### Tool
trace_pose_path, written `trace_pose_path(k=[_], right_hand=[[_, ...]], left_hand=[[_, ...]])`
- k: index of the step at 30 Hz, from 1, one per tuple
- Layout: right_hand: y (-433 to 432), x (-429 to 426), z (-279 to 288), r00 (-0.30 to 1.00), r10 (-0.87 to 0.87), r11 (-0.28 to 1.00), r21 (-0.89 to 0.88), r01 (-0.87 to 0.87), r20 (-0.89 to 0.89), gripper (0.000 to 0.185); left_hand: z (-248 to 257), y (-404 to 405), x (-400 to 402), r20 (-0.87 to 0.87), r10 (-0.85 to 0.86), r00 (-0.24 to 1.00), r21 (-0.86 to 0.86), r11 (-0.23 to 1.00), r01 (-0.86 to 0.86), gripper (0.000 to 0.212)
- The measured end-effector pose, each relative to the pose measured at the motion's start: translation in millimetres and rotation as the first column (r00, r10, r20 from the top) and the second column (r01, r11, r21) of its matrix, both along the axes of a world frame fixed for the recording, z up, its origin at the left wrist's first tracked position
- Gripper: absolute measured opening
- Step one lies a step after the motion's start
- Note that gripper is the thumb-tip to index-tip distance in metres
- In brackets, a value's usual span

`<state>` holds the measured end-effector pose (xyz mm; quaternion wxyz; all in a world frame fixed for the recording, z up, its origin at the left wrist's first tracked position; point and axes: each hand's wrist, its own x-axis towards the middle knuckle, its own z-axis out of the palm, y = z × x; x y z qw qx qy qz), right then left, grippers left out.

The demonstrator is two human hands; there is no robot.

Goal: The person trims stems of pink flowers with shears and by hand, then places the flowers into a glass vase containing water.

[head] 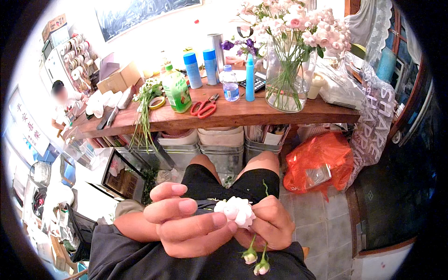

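A pale pink-white rose bloom (236, 211) is held up over my lap. My right hand (273, 224) is closed around its stem just to the right of the bloom. Two small green-and-cream rosebuds (256, 260) hang below that hand on thin stems, and a bit of green stem (265, 186) sticks out above it. My left hand (190, 218) comes in from the left, its foremost fingertips against the petals and the other fingers spread. Whether it pinches a petal is hidden.
A wooden table (224, 120) ahead bears red-handled scissors (204, 106), a green bottle (176, 89), blue spray cans (193, 71), cut greenery (148, 96) and a glass vase (285, 92) of pink roses. A red plastic bag (318, 161) sits at right. A person (66, 101) is at far left.
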<state>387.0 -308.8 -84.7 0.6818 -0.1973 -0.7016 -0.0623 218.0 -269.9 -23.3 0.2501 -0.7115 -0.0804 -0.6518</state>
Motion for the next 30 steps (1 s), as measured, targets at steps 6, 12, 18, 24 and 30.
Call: trace_pose_path(k=[6, 12, 18, 24, 30], right_hand=[[-6.5, 1.4, 6.1, 0.997, 0.069, 0.99, -0.117, -0.074, -0.046, 0.031], [-2.5, -5.1, 6.5, 0.989, 0.066, 0.992, -0.098, -0.079, -0.129, 0.029], [-2.1, -7.0, 3.2, 0.981, 0.085, 0.99, -0.094, -0.102, -0.177, 0.025], [-1.3, -5.7, -3.5, 0.975, 0.106, 0.989, -0.082, -0.124, -0.198, 0.019], [-2.4, -2.7, -1.1, 0.972, 0.148, 0.98, -0.103, -0.169, -0.184, 0.019]], left_hand=[[-5.2, 5.4, 1.1, -0.007, -0.119, 0.993, 0.034, 0.992, 0.119, 0.027], [-8.6, 6.5, -8.7, -0.021, -0.163, 0.986, -0.1, 0.982, 0.161, 0.025], [-10.7, 4.1, -1.2, 0.013, -0.134, 0.991, -0.066, 0.989, 0.134, 0.026], [-12.9, 2.5, -2.5, -0.021, -0.132, 0.991, -0.064, 0.989, 0.13, 0.025], [-7.6, -7.5, -1.7, -0.047, -0.058, 0.997, -0.072, 0.996, 0.054, 0.022]])
